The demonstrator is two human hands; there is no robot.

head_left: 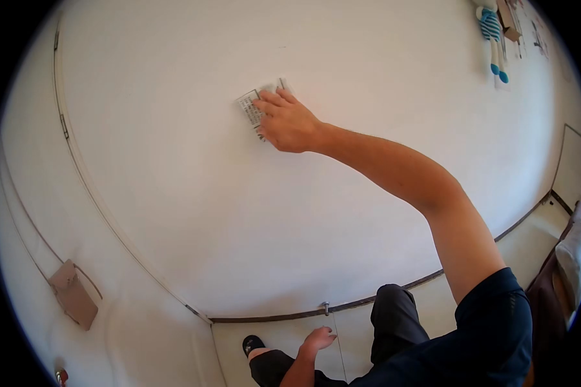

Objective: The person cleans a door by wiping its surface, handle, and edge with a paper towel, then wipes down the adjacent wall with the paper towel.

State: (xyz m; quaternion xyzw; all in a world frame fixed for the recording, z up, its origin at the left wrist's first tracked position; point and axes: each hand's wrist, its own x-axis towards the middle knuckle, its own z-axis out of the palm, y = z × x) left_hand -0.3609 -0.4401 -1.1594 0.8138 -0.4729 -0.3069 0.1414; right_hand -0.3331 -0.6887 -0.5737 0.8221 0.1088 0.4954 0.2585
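Note:
My right hand (289, 122) presses a folded piece of printed paper (249, 108) flat against the white wall (271, 213), with the arm stretched up and to the left. The paper's printed left side and top corner show around the fingers; the rest is under the hand. Low in the view, my left hand (319, 338) hangs near my knees, above the floor, with its fingers loosely curled. Nothing shows in it, and its fingers are partly hidden.
A doll with striped clothes (489, 26) hangs at the upper right. A brown bag (74, 295) hangs by a strap at the lower left. A small metal doorstop (326, 308) stands near the dark baseboard (271, 318). Dark cloths lie at the right edge.

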